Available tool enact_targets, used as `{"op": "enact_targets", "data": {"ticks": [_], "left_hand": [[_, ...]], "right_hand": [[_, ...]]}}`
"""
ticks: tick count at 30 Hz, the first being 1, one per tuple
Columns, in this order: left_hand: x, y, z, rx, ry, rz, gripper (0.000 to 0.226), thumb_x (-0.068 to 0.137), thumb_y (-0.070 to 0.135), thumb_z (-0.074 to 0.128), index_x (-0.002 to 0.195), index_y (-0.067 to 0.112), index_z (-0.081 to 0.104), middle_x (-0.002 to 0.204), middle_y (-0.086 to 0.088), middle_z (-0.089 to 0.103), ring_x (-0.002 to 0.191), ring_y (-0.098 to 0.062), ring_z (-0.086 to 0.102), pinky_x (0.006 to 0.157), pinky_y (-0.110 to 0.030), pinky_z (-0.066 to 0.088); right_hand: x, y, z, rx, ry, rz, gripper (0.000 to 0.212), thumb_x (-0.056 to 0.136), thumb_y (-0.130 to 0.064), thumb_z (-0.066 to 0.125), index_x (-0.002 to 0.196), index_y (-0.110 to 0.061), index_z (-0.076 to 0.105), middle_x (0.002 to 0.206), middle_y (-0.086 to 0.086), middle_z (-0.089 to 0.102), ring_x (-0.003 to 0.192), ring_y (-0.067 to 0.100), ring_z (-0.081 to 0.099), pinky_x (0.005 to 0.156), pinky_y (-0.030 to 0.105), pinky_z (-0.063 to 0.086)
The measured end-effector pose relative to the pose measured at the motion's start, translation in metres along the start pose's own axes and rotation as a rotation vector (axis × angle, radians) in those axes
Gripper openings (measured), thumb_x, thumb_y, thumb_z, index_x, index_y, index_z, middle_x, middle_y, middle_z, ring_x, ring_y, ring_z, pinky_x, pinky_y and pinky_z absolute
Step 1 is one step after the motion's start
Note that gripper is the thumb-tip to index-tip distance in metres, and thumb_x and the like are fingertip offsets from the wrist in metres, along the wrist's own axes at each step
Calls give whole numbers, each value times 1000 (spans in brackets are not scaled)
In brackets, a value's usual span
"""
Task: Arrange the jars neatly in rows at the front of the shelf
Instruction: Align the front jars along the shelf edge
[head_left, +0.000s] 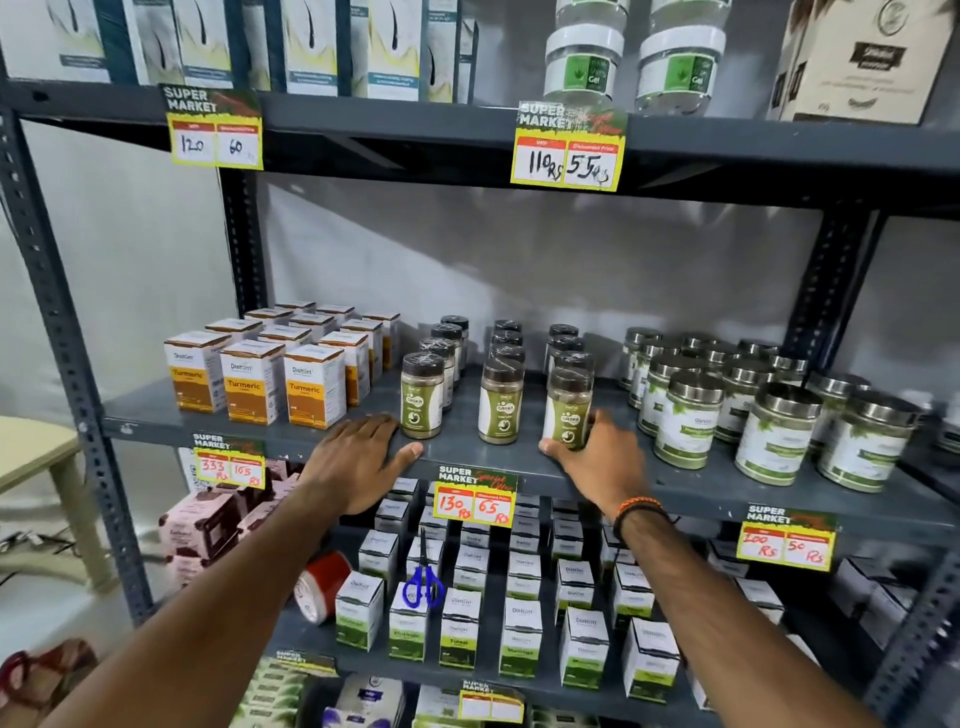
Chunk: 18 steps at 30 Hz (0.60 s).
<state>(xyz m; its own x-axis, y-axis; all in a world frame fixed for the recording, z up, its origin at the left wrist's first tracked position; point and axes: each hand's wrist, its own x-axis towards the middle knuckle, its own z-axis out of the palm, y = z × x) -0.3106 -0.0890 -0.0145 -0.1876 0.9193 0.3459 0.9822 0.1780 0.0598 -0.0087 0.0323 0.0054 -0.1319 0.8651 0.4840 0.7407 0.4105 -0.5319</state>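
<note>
Grey shelf (467, 457) – jars (501, 405) have dark brown caps and green-white labels, turmeric boxes (254, 382) are white and orange, scissors (423, 590) bright blue, price tags (475, 496) yellow-red.

We counted twelve brown-lidded jars (422, 397) on the middle shelf (467, 457), set in three files of four. Beside them to the left we counted about eleven turmeric boxes (253, 382), in three files. To the right stood steel-lidded jars (688, 418); we made out some fifteen, though those at the back were too crowded to be sure of. We saw two hands (358, 460), one pair of blue-handled scissors (423, 582), one red roll of tape (321, 586), and six price tags (475, 496) on the shelf edges. On the top shelf stood four gel jars (582, 65), in two stacks of two.
</note>
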Motion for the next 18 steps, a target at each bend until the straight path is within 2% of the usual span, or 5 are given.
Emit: {"op": "enact_targets", "data": {"ticks": [5, 10, 18], "left_hand": [[1, 0, 2, 4, 7, -7, 101, 87, 81, 0, 157, 17, 34, 164, -7, 39, 149, -25, 35, 123, -44, 24], [0, 0, 2, 3, 13, -10, 99, 89, 80, 2, 157, 16, 35, 163, -8, 41, 148, -26, 37, 122, -44, 25], [0, 0, 3, 1, 15, -5, 84, 99, 73, 14, 158, 16, 33, 164, -9, 39, 149, -25, 35, 123, -44, 23]], "right_hand": [[4, 2, 0, 20, -23, 25, 53, 70, -62, 83, 102, -22, 68, 95, -6, 78, 87, 18, 74, 75, 37, 61], [4, 4, 0, 12, 23, 72, 60, 64, -69, 82, 98, -21, 67, 89, -5, 76, 83, 18, 73, 72, 38, 61], [5, 3, 0, -26, 19, 82, 61, 66, -69, 82, 99, -20, 68, 92, -2, 77, 84, 20, 73, 72, 38, 62]]}}
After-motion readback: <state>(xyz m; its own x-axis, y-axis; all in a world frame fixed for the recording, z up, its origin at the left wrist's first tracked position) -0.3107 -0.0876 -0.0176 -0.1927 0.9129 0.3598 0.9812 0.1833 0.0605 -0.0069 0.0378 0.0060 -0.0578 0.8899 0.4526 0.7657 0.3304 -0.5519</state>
